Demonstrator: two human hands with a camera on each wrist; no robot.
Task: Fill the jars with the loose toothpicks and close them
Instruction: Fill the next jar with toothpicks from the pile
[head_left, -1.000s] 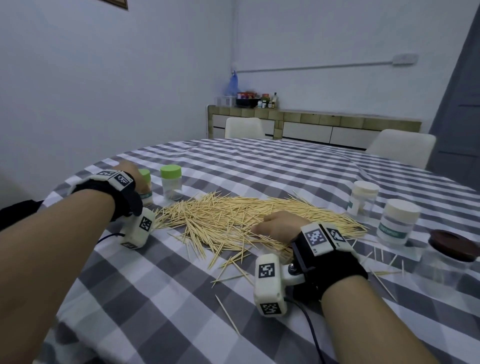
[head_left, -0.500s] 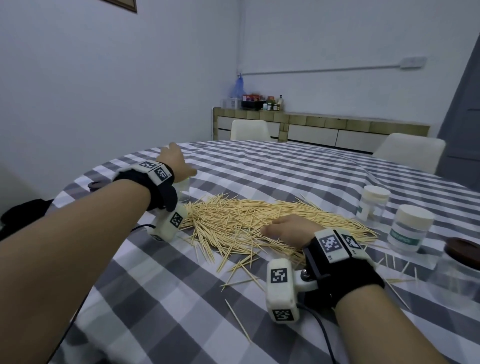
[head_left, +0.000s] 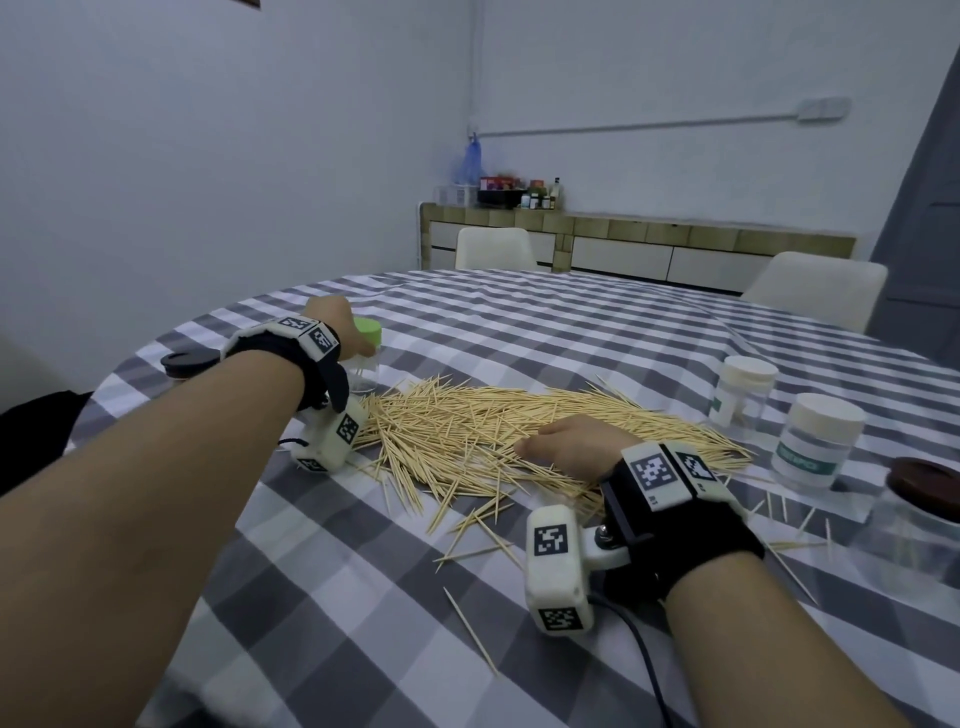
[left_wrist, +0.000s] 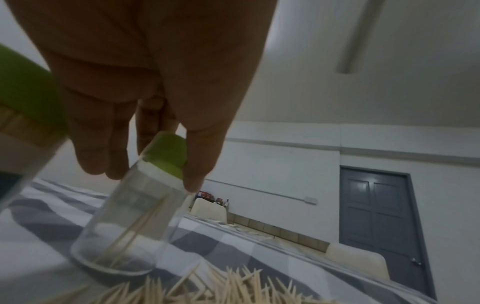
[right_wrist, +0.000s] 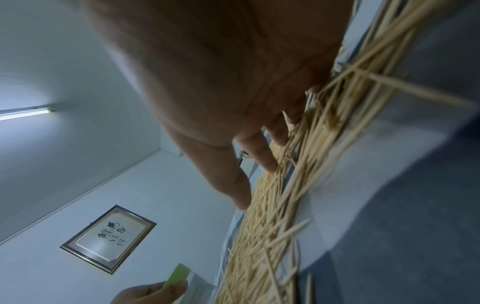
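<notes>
A big pile of loose toothpicks (head_left: 467, 421) lies in the middle of the checked table. My left hand (head_left: 349, 340) reaches over its far left end and grips a clear jar (left_wrist: 130, 222) by its green lid (left_wrist: 168, 152), thumb on one side and fingers on the other. That jar stands on the cloth with a few toothpicks inside. A second green-lidded jar (left_wrist: 23, 107), packed with toothpicks, is close beside it on the left. My right hand (head_left: 535, 447) rests on the near side of the pile, its fingers (right_wrist: 262, 158) lying on the toothpicks (right_wrist: 298, 185) and holding nothing.
Two white-lidded jars (head_left: 743, 395) (head_left: 818, 441) and a brown-lidded glass jar (head_left: 919, 525) stand at the right. A black lid (head_left: 187, 358) lies at the far left edge. Stray toothpicks (head_left: 467, 623) are scattered on the near cloth. Two chairs (head_left: 493, 249) stand behind the table.
My left hand left the nearer green-lidded jar, moved forward and right, and took hold of the other green-lidded jar by its lid. The right hand stayed on the pile.
</notes>
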